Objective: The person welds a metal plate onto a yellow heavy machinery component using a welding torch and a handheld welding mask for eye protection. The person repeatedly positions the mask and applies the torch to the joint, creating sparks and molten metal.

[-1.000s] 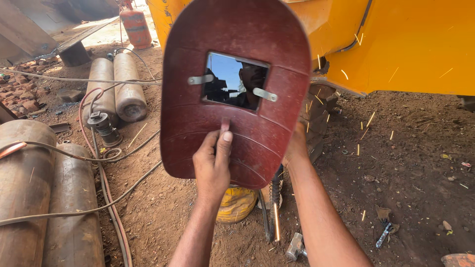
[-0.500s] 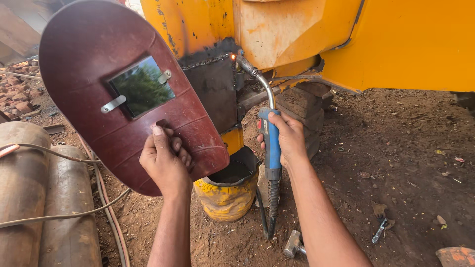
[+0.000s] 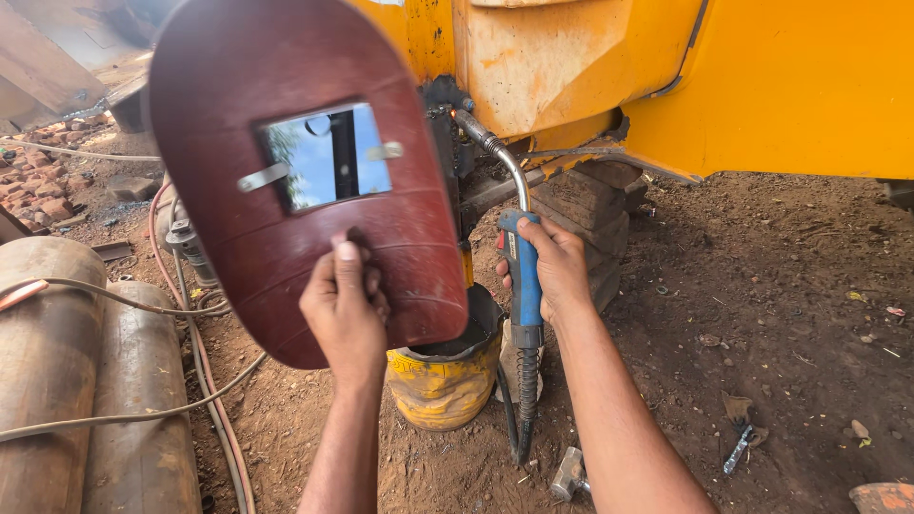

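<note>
My left hand (image 3: 345, 306) grips the handle on the back of a dark red hand-held welding shield (image 3: 286, 171) with a small glass window, held upright in front of me at the left. In my right hand (image 3: 557, 266) is a blue-handled welding torch (image 3: 521, 276). Its curved metal neck reaches up to a dark joint on the yellow machine body (image 3: 762, 86). The torch's black cable hangs down toward the ground. Under the shield stands a battered yellow bucket (image 3: 443, 385).
Rusty gas cylinders (image 3: 86, 381) lie at the left with hoses and cables (image 3: 205, 371) running over the dirt. A hammer (image 3: 569, 473) and a small wrench (image 3: 740, 449) lie on the ground. Stacked blocks (image 3: 595, 205) sit under the machine. Bricks (image 3: 38, 190) are piled far left.
The shield moved from the centre to the left, tilted, then came upright and closer. My right hand, hidden at first, came into view holding the torch raised to the machine.
</note>
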